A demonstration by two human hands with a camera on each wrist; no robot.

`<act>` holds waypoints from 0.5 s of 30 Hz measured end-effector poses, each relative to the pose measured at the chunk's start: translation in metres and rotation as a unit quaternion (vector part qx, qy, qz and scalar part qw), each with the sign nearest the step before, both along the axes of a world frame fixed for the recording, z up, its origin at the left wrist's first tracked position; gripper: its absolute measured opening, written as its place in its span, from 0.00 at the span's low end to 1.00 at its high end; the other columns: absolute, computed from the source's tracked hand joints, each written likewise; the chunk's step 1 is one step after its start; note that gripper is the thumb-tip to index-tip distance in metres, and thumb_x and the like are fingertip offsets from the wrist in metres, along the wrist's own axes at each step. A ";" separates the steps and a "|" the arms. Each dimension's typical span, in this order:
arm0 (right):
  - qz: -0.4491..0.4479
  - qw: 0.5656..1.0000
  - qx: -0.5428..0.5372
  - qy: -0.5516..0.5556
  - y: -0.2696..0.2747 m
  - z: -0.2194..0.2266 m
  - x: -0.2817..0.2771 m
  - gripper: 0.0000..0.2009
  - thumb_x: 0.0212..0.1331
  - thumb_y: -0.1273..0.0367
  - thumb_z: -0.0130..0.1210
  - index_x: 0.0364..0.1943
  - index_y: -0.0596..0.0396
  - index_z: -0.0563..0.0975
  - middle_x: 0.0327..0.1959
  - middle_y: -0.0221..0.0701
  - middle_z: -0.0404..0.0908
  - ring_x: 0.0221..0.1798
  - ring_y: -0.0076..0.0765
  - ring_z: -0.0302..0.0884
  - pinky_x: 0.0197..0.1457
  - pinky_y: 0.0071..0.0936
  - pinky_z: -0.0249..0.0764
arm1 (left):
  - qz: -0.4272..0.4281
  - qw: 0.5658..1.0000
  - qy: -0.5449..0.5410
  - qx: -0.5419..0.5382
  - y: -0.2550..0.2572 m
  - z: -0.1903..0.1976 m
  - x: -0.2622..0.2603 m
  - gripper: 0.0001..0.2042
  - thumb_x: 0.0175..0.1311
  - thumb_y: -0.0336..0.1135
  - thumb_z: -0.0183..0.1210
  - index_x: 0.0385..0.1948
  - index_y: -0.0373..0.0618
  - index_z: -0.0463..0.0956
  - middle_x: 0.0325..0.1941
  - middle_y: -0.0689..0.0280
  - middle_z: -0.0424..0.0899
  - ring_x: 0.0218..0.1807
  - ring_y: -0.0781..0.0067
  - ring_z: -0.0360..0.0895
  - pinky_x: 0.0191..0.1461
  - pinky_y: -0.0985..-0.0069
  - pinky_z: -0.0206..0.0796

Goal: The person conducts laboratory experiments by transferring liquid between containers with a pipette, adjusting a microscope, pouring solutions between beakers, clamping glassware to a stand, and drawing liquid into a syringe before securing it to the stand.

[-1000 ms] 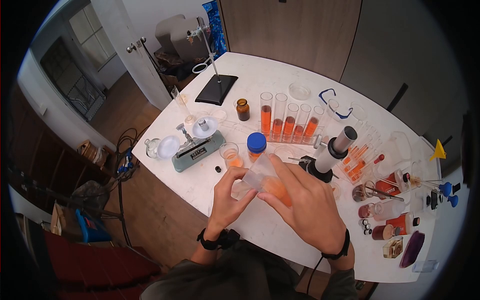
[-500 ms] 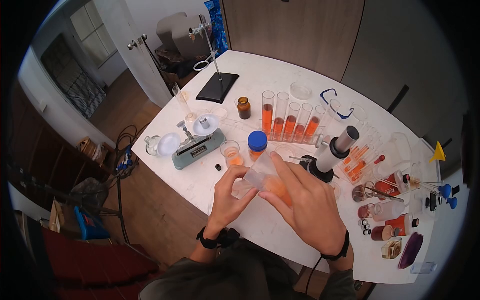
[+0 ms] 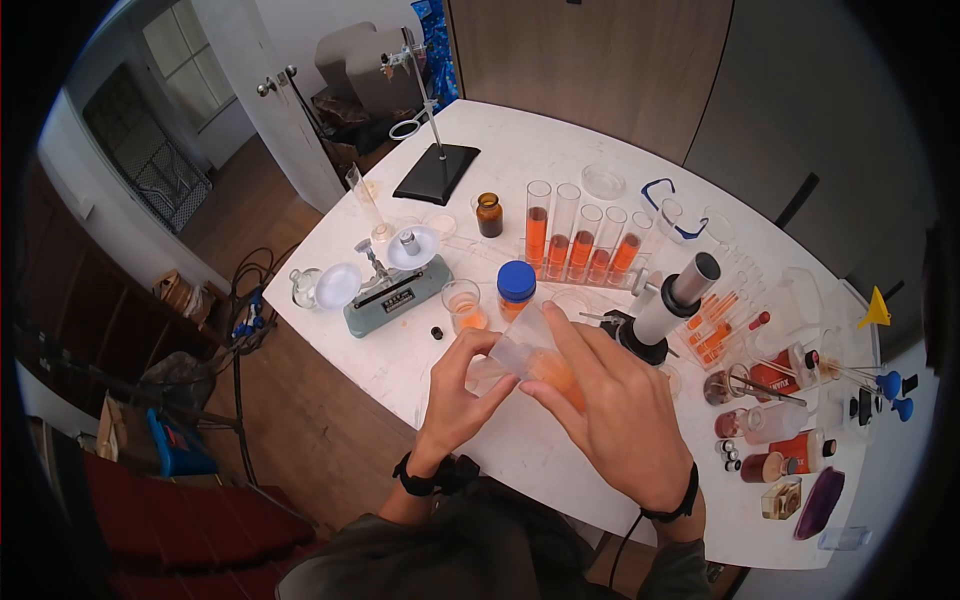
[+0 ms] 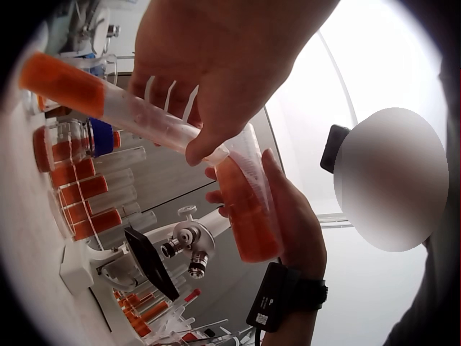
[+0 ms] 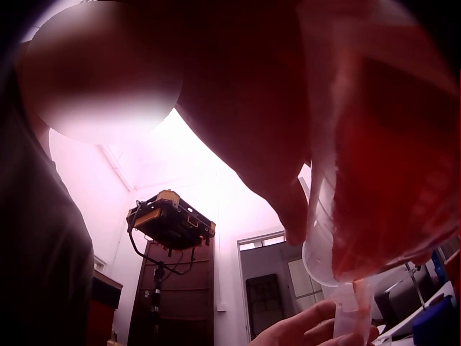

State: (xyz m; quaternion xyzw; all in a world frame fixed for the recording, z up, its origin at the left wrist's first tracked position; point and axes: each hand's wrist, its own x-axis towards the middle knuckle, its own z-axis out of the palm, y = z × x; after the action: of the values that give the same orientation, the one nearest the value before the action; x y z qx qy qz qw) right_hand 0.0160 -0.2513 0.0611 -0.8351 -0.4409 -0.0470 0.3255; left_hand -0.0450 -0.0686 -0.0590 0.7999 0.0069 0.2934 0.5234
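Note:
In the left wrist view a clear tube (image 4: 148, 119) with orange liquid at its far end is pinched near its mouth by my left hand (image 4: 216, 65). My right hand (image 4: 299, 223) grips a translucent plastic beaker (image 4: 248, 209) of orange liquid, tilted so its lip meets the tube's mouth. From the head view, the left hand (image 3: 458, 400) is at the beaker's left and the right hand (image 3: 625, 415) wraps its right side. In the right wrist view a thin orange stream (image 5: 360, 292) shows below the beaker's lip (image 5: 324, 270).
Beyond the hands stand a blue-capped jar (image 3: 516, 283), a small beaker (image 3: 464, 305), a balance (image 3: 398, 297) and a rack of tubes with orange liquid (image 3: 580, 250). A microscope (image 3: 650, 325) stands right of the jar. Bottles (image 3: 770, 425) crowd the table's right side.
The head view has shifted slightly. Both hands keep their holds, with the beaker still tilted.

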 end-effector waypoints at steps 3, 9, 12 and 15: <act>0.010 1.000 -0.003 -0.021 -0.001 -0.003 0.002 0.32 0.63 0.62 0.65 0.67 0.67 0.69 0.46 0.46 0.81 0.42 0.52 0.83 0.43 0.39 0.79 | 0.000 1.000 0.000 0.001 0.000 0.000 0.000 0.19 0.52 0.22 0.70 0.47 0.38 0.76 0.45 0.58 0.82 0.47 0.61 0.81 0.55 0.71 0.72; 0.020 0.999 -0.008 -0.046 -0.001 -0.005 0.002 0.34 0.65 0.61 0.62 0.69 0.68 0.65 0.45 0.44 0.80 0.40 0.49 0.82 0.43 0.37 0.78 | 0.003 1.000 -0.002 0.005 -0.001 -0.001 0.000 0.19 0.52 0.22 0.70 0.47 0.38 0.76 0.45 0.58 0.82 0.47 0.61 0.81 0.54 0.71 0.72; 0.018 0.999 -0.010 -0.045 -0.001 -0.004 0.002 0.34 0.65 0.61 0.62 0.69 0.68 0.65 0.45 0.44 0.80 0.40 0.49 0.82 0.42 0.37 0.78 | 0.003 1.000 -0.005 0.007 -0.001 -0.001 0.000 0.19 0.52 0.23 0.70 0.47 0.38 0.76 0.45 0.58 0.82 0.47 0.61 0.81 0.54 0.71 0.72; 0.014 0.999 -0.011 -0.045 -0.001 -0.004 0.001 0.34 0.65 0.60 0.63 0.69 0.68 0.66 0.45 0.44 0.80 0.40 0.49 0.82 0.42 0.37 0.78 | 0.001 1.000 -0.006 0.006 0.000 -0.002 0.000 0.19 0.52 0.23 0.70 0.47 0.38 0.76 0.45 0.58 0.82 0.46 0.61 0.81 0.54 0.71 0.72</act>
State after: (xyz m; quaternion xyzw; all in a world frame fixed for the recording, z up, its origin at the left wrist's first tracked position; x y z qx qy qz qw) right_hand 0.0171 -0.2524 0.0569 -0.8297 -0.4669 -0.0747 0.2966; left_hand -0.0447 -0.0690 -0.0607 0.8015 0.0032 0.2986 0.5181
